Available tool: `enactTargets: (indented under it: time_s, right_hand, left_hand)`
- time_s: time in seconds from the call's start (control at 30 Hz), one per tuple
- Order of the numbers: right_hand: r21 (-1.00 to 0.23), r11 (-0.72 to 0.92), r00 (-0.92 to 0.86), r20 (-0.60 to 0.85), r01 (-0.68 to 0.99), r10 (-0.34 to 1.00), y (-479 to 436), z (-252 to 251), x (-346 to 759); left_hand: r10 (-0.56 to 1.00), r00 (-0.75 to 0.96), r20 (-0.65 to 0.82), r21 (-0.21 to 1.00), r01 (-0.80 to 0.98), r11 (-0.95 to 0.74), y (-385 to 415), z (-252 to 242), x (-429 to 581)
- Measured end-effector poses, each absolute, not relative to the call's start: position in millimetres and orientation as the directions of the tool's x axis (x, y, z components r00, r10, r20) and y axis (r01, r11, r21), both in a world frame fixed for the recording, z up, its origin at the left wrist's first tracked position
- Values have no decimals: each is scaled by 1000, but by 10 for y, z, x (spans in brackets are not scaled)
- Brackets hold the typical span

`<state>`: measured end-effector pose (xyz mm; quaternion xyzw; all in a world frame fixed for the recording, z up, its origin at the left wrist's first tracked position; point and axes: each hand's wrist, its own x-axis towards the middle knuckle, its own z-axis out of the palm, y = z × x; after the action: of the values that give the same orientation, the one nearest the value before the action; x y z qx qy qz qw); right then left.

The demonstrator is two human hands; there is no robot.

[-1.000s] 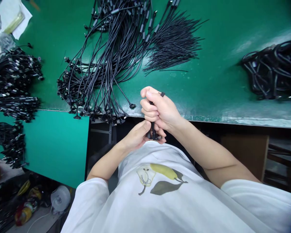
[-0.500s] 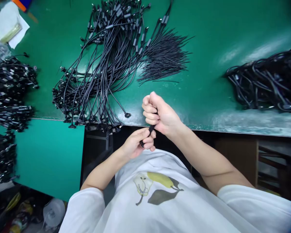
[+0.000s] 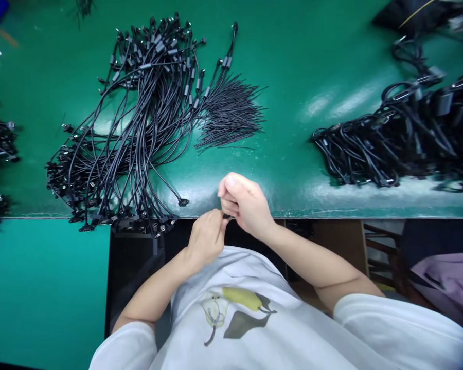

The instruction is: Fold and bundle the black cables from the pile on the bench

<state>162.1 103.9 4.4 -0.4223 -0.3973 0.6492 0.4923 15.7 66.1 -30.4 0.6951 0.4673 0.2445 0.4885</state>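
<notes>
Our left hand [image 3: 206, 237] and right hand [image 3: 246, 204] have come closer together at the edge of the green table [image 3: 312, 61]. Before, more of the black cable [image 3: 227, 217] showed between them; now only a tiny bit peeks out. Both hands' fingers are closed tight on it. We think it is folded up small. The big cable pile [image 3: 127, 133] lies near.

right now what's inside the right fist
Only a small black piece shows, pinched where the right hand meets the left hand; the rest is covered by the fist.
</notes>
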Motion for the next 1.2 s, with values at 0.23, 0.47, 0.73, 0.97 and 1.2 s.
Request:
enactTargets:
  time_s: [0.23,0.47,0.73,0.97,1.2]
  right_hand:
    - [-688,-26,91,58,725,994,1837,-403,2568]
    - [-689,4,-16,-11,725,1000,1713,-357,2577]
    - [-756,331,-416,86,565,905,849,-209,1968]
    - [-182,837,-737,405,515,541,923,-66,1845]
    - [-72,927,-854,368,369,369,995,145,1804]
  left_hand:
    - [829,387,-404,792,-305,529,877,-192,61]
    - [787,430,-442,708,-372,600,885,-106,107]
    - [851,381,-360,869,-194,454,848,-239,153]
    - [950,250,-187,954,279,114,798,-227,49]
    - [863,335,-377,907,-54,418,783,-133,13]
